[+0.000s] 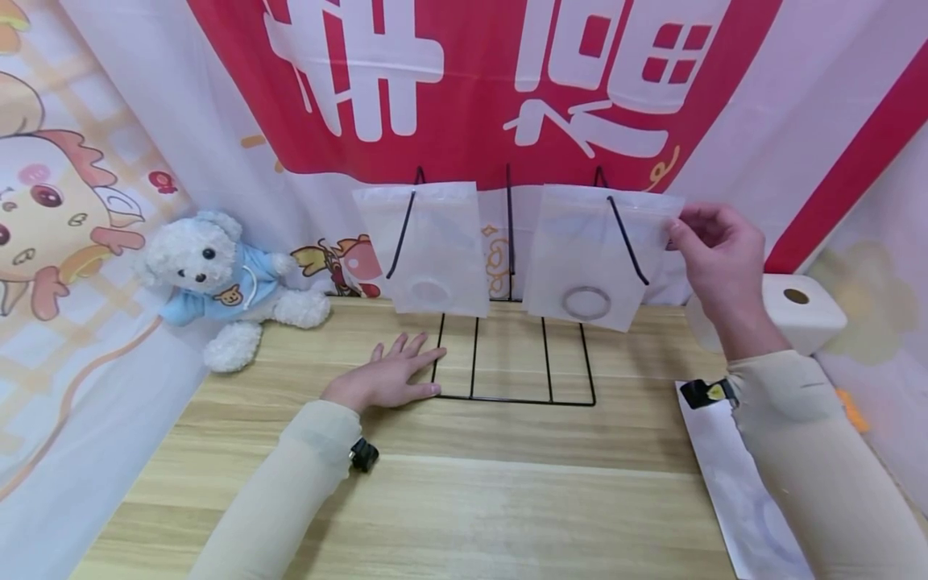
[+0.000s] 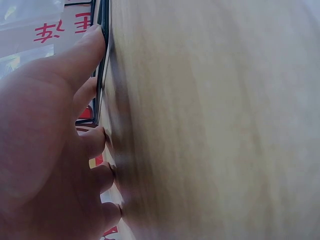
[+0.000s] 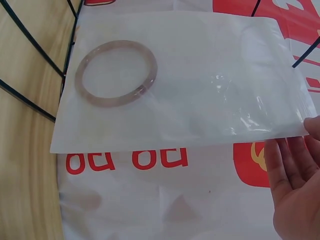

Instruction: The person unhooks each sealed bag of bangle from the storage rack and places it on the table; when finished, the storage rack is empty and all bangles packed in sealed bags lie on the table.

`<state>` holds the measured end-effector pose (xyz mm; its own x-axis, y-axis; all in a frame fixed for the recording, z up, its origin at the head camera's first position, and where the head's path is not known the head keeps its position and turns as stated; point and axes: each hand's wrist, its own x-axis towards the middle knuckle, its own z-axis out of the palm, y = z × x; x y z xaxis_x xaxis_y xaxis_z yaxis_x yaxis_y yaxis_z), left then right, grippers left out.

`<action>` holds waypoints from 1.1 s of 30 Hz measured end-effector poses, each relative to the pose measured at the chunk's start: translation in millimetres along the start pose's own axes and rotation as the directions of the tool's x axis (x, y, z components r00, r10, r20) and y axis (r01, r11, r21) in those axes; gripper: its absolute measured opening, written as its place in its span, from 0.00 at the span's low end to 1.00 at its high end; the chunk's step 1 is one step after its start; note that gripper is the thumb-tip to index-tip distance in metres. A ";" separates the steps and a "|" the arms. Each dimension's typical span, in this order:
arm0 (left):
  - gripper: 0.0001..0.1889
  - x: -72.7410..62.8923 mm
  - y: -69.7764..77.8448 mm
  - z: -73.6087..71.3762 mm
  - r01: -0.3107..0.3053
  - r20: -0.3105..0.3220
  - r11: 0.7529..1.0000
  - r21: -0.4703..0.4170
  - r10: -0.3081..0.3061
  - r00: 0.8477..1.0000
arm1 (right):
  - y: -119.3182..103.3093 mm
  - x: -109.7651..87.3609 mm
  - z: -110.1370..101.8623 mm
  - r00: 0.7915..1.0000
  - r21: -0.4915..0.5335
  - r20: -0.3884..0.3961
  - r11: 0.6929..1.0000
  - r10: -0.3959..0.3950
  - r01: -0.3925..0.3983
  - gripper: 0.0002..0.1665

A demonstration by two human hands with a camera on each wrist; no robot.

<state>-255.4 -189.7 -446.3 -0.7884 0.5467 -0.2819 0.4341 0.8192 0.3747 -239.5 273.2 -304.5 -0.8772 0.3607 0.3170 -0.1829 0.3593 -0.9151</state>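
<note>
A black wire rack [image 1: 522, 401] stands on the table with two translucent bags hanging from its prongs. My right hand [image 1: 725, 258] pinches the upper right edge of the right bag [image 3: 200, 75] between thumb and fingers. A pale pinkish bangle [image 3: 112, 102] shows inside, low in that bag. The left bag [image 1: 445, 242] hangs apart from both hands, a faint round shape at its bottom. My left hand [image 1: 391, 376] lies palm down with spread fingers, its thumb and index finger touching the left side of the rack's base.
A white teddy bear [image 1: 210, 258] in a blue hoodie sits at the back left. On the right are a white tissue box [image 1: 819, 310] and a flat white bag [image 1: 747, 491], partly under my right forearm. A printed curtain [image 1: 478, 153] hangs behind the wooden table [image 1: 507, 507].
</note>
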 end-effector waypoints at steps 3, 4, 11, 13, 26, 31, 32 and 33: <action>0.39 -0.2 0.4 0.4 -0.001 0.003 1.000 -0.003 0.001 1.000 | -1.1 -0.4 -0.6 1.000 -0.011 0.003 1.000 0.020 -0.020 0.27; 0.39 -0.2 0.5 0.5 -0.001 0.003 1.000 -0.003 0.001 1.000 | -1.5 -0.4 -0.9 1.000 -0.014 0.003 1.000 0.027 -0.027 0.27; 0.39 -0.8 2.0 0.2 -0.004 -0.004 1.000 0.002 0.004 1.000 | -3.7 1.1 -2.4 1.000 0.002 0.000 1.000 0.024 -0.024 0.25; 0.39 -0.9 2.1 0.0 -0.002 -0.002 1.000 -0.001 0.002 1.000 | -4.6 1.2 -2.4 1.000 0.009 0.000 1.000 0.018 -0.018 0.24; 0.39 0.8 -0.1 1.0 0.002 0.000 1.000 -0.004 -0.002 1.000 | -6.7 -1.2 -1.5 1.000 0.004 0.006 1.000 0.006 -0.006 0.27; 0.39 0.3 0.7 0.6 -0.002 -0.004 1.000 -0.007 0.002 1.000 | -7.7 -1.8 -2.0 0.999 0.010 0.008 0.999 0.031 -0.031 0.29; 0.39 0.1 0.9 0.5 -0.002 -0.005 1.000 -0.008 0.002 1.000 | -7.9 -2.0 -2.2 0.999 0.012 0.008 0.999 0.034 -0.034 0.29; 0.39 0.2 1.0 0.5 -0.002 -0.006 1.000 -0.008 0.002 1.000 | -8.1 -2.2 -2.5 0.999 0.013 0.007 0.999 0.037 -0.037 0.29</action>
<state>-254.9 -188.7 -446.4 -0.7900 0.5477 -0.2757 0.4325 0.8164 0.3826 -235.0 271.6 -297.2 -0.8863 0.3677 0.2813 -0.1563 0.3344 -0.9294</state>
